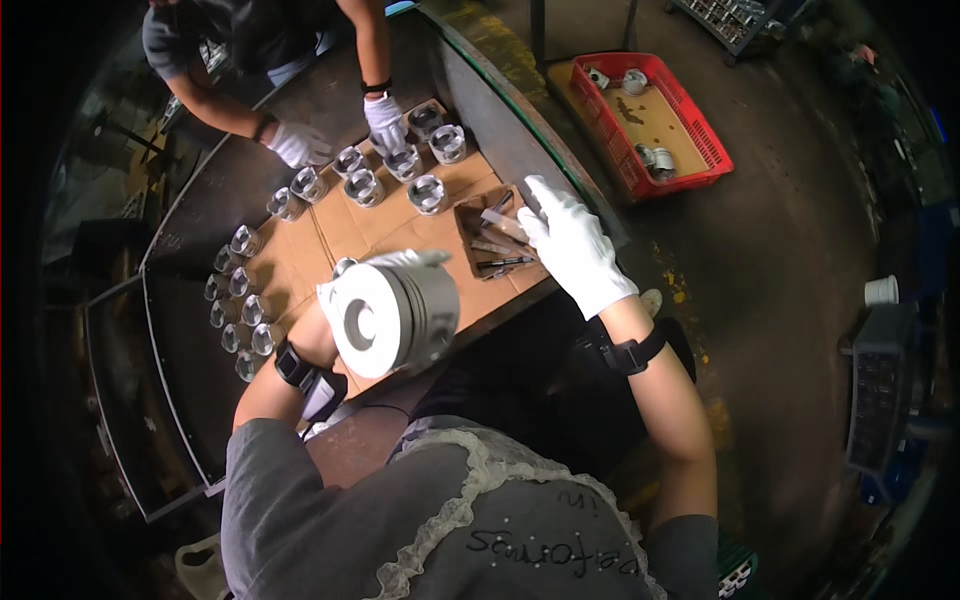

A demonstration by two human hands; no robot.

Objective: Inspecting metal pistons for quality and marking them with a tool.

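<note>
Head: piston (pixel 396 318) in left fingers (pixel 418 258)

The gloved left hand (pixel 405 258) clasps a piston (pixel 385 315). To the piston's right, the gloved right hand (pixel 573 245) is extended, fingers (pixel 540 190) parted.

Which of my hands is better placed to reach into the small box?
Likely your right hand: it's right by the small box, while your left hand is occupied holding a piston.
</note>
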